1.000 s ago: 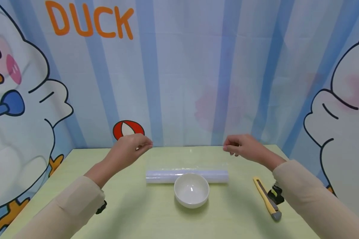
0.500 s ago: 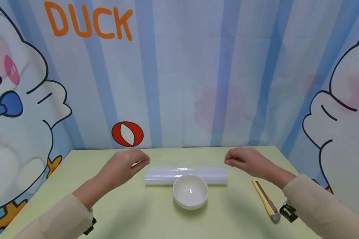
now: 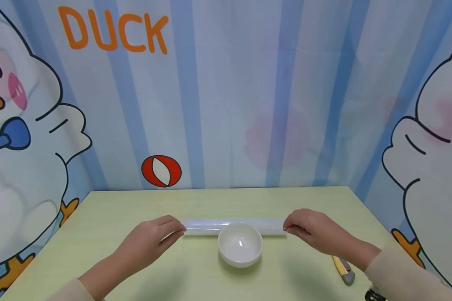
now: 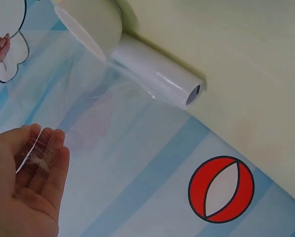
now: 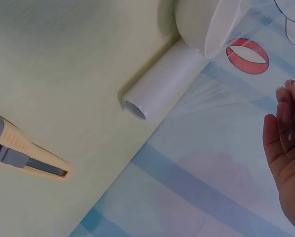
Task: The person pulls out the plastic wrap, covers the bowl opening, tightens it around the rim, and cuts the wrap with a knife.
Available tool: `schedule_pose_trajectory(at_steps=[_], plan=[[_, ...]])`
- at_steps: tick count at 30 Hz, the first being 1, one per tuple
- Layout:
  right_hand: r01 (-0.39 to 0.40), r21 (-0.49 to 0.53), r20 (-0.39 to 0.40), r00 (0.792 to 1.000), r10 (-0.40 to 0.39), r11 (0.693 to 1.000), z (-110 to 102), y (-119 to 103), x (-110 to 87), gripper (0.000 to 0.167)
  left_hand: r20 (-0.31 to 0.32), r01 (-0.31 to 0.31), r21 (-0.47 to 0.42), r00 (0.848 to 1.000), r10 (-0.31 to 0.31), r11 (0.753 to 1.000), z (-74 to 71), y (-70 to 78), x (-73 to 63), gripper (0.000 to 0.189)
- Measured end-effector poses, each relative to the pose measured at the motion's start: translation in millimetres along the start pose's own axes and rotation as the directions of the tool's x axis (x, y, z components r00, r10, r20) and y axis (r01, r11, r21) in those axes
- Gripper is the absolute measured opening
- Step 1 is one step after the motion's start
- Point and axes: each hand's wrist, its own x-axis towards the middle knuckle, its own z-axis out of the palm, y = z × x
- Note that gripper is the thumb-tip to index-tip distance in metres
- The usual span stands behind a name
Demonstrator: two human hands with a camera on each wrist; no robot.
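Left hand [image 3: 150, 239] and right hand [image 3: 318, 232] have dropped since a second ago, from over the far edge of the table [image 3: 135, 205] to level with the roll [image 3: 203, 228]. Head view: roll sits between both hands' fingertips; bowl [image 3: 240, 253] stands between them too, nearer the body; cutter [image 3: 342, 269] lies below the right hand, half covered by the forearm. Left wrist view: left hand pinches clear film [image 4: 83, 94] coming off the roll; right hand, far across, pinches it too. I'd call the film near weightless, limp, clingy, quick to fold or tear; hold by the corners. Roll looks light, stiff, slick; take it by the ends. Right wrist view: right hand's fingers bunched, frame cuts them, film creases stretch towards them from the roll. Table's pale green, smooth; striped blue duck backdrop [image 3: 229, 104] beyond both hands.
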Motion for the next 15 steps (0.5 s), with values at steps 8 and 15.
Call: schedule_pose_trajectory(at_steps=[8,15], plan=[[-0.035,0.153,0.043,0.999,0.028,0.988,16.8,1.6,-20.4,0.013,0.114,0.054,-0.071,0.992,-0.046,0.996,10.5,19.2,-27.9,0.013],[-0.049,0.249,0.054,0.998,0.037,0.967,34.7,6.0,-31.7,0.012,0.173,0.091,-0.154,0.983,-0.064,0.984,24.8,22.7,-44.2,0.012]])
